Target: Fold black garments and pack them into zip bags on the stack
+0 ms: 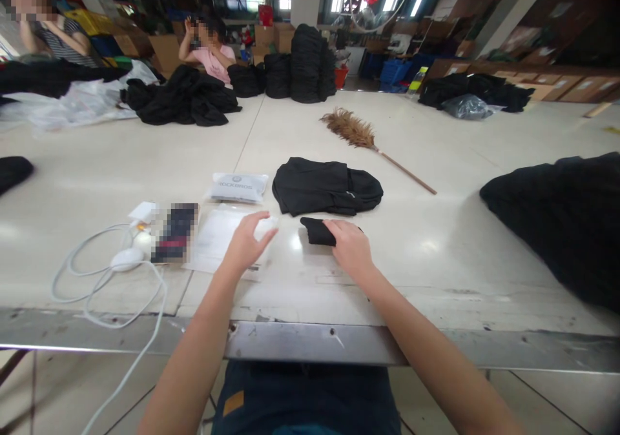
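My right hand [349, 244] grips a small folded piece of black cloth [317, 232] just above the white tabletop. To its left, my left hand [249, 238] has thumb and fingers apart with nothing between them, over the edge of a clear plastic bag [213, 238] lying flat. Behind both hands lies a larger folded black garment [324, 186] with a small white mark on it. Beside that garment, on the left, sits a packed bag [238, 188] with grey "ROCKBROS" lettering.
A blurred phone [177, 232] and a coiled white cable [126, 259] lie on the left. A feather duster [356, 131] rests farther back. Black fabric is heaped at right [562, 209], with black stacks [307, 64] at the far edge. Two people sit beyond the table.
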Tool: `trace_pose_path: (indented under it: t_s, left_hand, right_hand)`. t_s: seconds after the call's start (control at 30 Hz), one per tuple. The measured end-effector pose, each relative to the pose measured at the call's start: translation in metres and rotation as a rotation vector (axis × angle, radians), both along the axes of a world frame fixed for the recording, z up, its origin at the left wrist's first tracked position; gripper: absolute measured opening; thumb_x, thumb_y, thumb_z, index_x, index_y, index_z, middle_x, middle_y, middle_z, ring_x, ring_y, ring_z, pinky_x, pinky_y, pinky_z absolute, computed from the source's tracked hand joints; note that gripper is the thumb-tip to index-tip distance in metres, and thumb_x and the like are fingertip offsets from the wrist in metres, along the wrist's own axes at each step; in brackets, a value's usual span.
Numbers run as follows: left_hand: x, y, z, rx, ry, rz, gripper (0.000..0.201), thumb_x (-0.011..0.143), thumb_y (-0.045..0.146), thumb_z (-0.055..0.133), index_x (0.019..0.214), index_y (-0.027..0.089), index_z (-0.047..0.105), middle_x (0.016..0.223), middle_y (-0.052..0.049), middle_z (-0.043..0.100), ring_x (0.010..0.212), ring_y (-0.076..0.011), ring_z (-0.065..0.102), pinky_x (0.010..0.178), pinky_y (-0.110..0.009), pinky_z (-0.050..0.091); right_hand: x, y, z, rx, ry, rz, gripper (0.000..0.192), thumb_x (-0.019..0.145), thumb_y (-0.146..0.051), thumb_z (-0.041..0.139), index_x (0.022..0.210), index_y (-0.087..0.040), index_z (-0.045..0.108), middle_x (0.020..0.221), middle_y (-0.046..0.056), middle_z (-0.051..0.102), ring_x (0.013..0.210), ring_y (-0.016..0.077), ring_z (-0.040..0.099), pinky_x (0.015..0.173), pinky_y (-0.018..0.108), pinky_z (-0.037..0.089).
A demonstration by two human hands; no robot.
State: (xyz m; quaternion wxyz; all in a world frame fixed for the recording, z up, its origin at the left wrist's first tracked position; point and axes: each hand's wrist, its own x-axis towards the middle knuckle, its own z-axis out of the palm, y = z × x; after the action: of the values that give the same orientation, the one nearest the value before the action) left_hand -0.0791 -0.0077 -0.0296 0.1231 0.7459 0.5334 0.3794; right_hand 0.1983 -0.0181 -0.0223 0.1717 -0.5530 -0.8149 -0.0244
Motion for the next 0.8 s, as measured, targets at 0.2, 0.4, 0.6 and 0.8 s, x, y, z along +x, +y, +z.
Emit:
trace_pose_path:
  t_s: [0.2, 0.4, 0.6, 0.8]
  left_hand:
    - [-0.034, 0.028, -0.018, -0.174, 0.378, 0.145, 0.048, 0.088, 0.012, 0.043, 0.134, 0.015, 0.054, 0.137, -0.017, 0.057, 0.129, -0.0310, 0.051, 0.109, -0.052, 0.038]
    - [-0.013, 0.032, -0.021, -0.263, 0.461, 0.253, 0.034, 0.086, 0.012, 0.043, 0.108, 0.022, 0.066, 0.136, -0.014, 0.056, 0.127, -0.0349, 0.046, 0.096, -0.058, 0.043]
    - [-0.010, 0.039, -0.027, -0.101, 0.374, 0.369, 0.023, 0.088, 0.020, 0.045, 0.101, 0.017, 0.064, 0.103, -0.015, 0.062, 0.107, -0.0320, 0.052, 0.094, -0.050, 0.041]
    - [-0.016, 0.040, -0.030, -0.032, 0.352, 0.338, 0.025, 0.094, 0.026, 0.040, 0.094, 0.017, 0.063, 0.094, -0.012, 0.064, 0.098, -0.0284, 0.056, 0.097, -0.047, 0.038]
  right_hand:
    - [0.007, 0.006, -0.014, 0.014, -0.127, 0.072, 0.050, 0.084, 0.000, 0.039, 0.128, -0.014, 0.059, 0.119, 0.014, 0.064, 0.113, 0.0295, 0.052, 0.097, 0.041, 0.038]
    - [-0.006, 0.004, -0.008, -0.026, -0.148, 0.068, 0.050, 0.085, -0.004, 0.045, 0.132, -0.016, 0.056, 0.118, 0.015, 0.064, 0.111, 0.0301, 0.052, 0.095, 0.041, 0.038]
    - [0.000, 0.004, -0.012, -0.010, -0.081, 0.080, 0.051, 0.083, -0.006, 0.050, 0.133, -0.016, 0.055, 0.123, 0.014, 0.061, 0.113, 0.0300, 0.050, 0.099, 0.041, 0.038]
    - [0.003, 0.005, -0.012, -0.021, -0.031, 0.075, 0.055, 0.080, -0.007, 0.054, 0.134, -0.016, 0.054, 0.124, 0.013, 0.060, 0.114, 0.0300, 0.050, 0.102, 0.041, 0.037]
